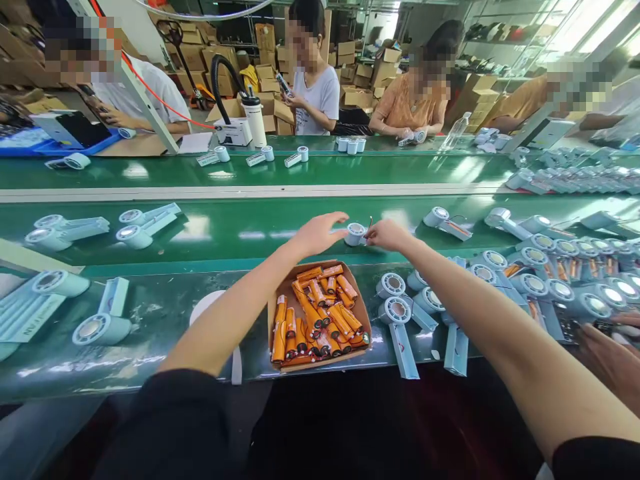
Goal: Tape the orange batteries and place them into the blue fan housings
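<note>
A light-blue handheld fan point(355, 233) with a round head lies on the green conveyor belt between my two hands. My left hand point(323, 233) is on its left, fingers and thumb apart, the thumb tip close to the fan's head; I cannot tell whether they touch. On the other side, my right hand point(389, 235) is closed in a pinch at the fan, covering its handle. A thin dark wire point(371, 221) sticks up by the right fingertips. Below my forearms stands a cardboard box point(273, 313) holding many orange battery packs point(323, 313) with wires.
Fan housings point(396, 310) lie right of the box, and rows of fans point(533, 285) crowd the right side, near another person's hand point(610, 360). More fans point(103, 328) lie left. Several people sit or stand across the far belt point(165, 175). A slanted metal post point(145, 100) rises at left.
</note>
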Available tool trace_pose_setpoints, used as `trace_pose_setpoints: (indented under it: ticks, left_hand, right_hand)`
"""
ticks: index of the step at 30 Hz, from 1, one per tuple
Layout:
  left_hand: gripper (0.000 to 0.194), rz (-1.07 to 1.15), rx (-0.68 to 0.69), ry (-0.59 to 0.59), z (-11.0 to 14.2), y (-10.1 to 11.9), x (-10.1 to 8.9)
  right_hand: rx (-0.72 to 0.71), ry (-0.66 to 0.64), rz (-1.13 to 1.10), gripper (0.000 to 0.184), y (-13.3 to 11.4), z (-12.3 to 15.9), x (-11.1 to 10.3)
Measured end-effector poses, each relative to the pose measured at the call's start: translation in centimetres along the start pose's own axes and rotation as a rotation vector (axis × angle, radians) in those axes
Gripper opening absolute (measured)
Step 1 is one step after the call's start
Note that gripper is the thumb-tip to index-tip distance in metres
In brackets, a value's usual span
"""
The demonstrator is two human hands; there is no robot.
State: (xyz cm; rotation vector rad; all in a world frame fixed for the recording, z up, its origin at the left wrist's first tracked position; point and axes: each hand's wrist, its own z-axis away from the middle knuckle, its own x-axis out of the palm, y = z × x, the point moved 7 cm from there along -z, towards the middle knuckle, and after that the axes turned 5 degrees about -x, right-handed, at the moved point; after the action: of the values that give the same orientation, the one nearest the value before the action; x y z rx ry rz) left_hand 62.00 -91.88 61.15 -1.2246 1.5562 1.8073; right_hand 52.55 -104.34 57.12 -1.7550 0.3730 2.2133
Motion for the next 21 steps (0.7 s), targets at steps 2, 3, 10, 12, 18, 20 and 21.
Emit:
trace_pose_setpoints:
  ticks: [2,3,10,12,18,20,21]
  left_hand:
    - [0.037,-0.007,-0.030,0.070,6.8,-2.3,-3.1]
    - [0.041,-0.018,-0.061,0.082,10.8,-4.0,-4.3]
    - [0.056,-0.333,-0.365,0.079,35.4,-17.3,-3.9]
    - [0.049,-0.415,-0.301,0.125,37.4,-18.2,-2.7]
    - [0.029,-0.476,-0.078,0.443,37.0,-13.4,-3.9]
    - [0.035,-0.435,-0.043,0.556,37.0,-10.2,-5.2]
    - [0.039,-0.417,-0.015,0.598,37.1,-8.5,-5.7]
  right_hand:
    - [0.055,0.079,-0.026,0.037,1.6,0.6,-0.9]
    - [0.083,0.126,-0.038,0.041,2.2,1.0,-1.3]
    - [-0.057,0.339,-0.255,0.039,-1.2,5.2,-2.6]
    - [-0.179,0.355,-0.390,0.032,-5.0,6.4,-2.9]
    - [-0.425,0.173,-0.843,0.030,-17.4,10.6,-2.9]
    - [-0.489,-0.015,-1.005,0.043,-20.9,12.5,-1.9]
    - [-0.519,-0.125,-1.085,0.054,-22.6,13.6,-1.3]
